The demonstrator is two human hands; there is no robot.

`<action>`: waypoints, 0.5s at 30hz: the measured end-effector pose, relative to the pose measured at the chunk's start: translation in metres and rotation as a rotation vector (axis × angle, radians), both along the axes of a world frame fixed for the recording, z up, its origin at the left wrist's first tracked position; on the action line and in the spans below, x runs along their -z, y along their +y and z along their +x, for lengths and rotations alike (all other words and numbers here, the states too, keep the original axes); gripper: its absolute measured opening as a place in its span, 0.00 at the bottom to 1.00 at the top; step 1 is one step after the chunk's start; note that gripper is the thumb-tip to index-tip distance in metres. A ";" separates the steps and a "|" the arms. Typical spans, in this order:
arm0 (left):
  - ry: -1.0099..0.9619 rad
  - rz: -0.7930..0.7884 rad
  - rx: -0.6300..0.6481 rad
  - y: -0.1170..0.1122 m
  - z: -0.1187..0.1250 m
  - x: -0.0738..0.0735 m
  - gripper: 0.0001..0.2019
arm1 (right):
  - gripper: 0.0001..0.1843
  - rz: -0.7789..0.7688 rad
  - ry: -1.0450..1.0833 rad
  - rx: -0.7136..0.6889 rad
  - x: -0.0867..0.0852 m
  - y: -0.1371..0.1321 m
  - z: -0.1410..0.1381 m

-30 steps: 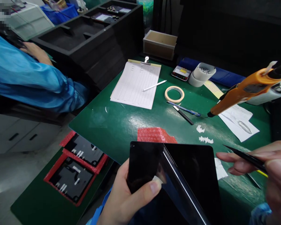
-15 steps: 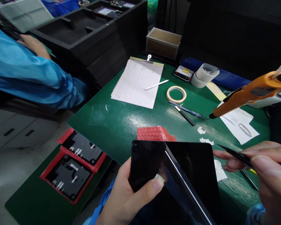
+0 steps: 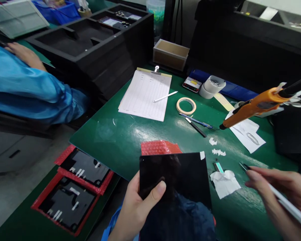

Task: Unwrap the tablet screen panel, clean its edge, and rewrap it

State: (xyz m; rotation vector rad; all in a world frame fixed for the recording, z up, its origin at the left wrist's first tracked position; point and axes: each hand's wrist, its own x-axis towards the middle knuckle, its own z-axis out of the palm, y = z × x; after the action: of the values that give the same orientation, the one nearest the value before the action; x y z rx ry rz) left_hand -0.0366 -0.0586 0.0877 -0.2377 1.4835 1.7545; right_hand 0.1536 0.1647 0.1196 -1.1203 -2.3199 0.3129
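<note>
My left hand (image 3: 137,204) grips the near left edge of a flat black glossy panel (image 3: 180,180), thumb laid across its face. The panel lies level over the front of the green mat (image 3: 130,134), and a small white tab sticks out at its far right corner. My right hand (image 3: 281,197) is closed around a slim pen-like tool (image 3: 271,187) whose dark tip points left, a short way right of the panel. A crumpled white scrap (image 3: 224,182) lies between the panel and that hand.
Red bubble wrap (image 3: 160,147) lies just beyond the panel. Farther back are a clipboard with a pen (image 3: 145,95), a tape roll (image 3: 186,106), loose pens (image 3: 195,124) and an orange hanging screwdriver (image 3: 256,105). Red-framed trays (image 3: 72,187) sit lower left. Another person's blue sleeve (image 3: 32,90) is at left.
The clear film that stood lifted off the panel's face is gone from view, and the panel now lies flat. My right hand has drawn back to the right, away from the panel.
</note>
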 end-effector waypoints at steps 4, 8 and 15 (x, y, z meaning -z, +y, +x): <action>-0.068 -0.018 -0.070 0.001 -0.005 0.012 0.34 | 0.16 0.050 -0.254 -0.285 0.029 0.003 0.042; -0.149 -0.014 -0.138 0.004 -0.007 0.022 0.34 | 0.21 0.176 -0.404 -0.273 0.049 0.008 0.085; -0.248 0.025 -0.299 0.010 0.007 0.039 0.31 | 0.23 0.327 -0.284 -0.268 0.043 -0.009 0.075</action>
State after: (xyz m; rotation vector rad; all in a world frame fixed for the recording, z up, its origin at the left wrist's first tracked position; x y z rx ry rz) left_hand -0.0300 -0.0489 0.0491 -0.6681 1.2951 1.8951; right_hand 0.2281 0.1558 0.0768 -0.7326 -2.6528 -0.1386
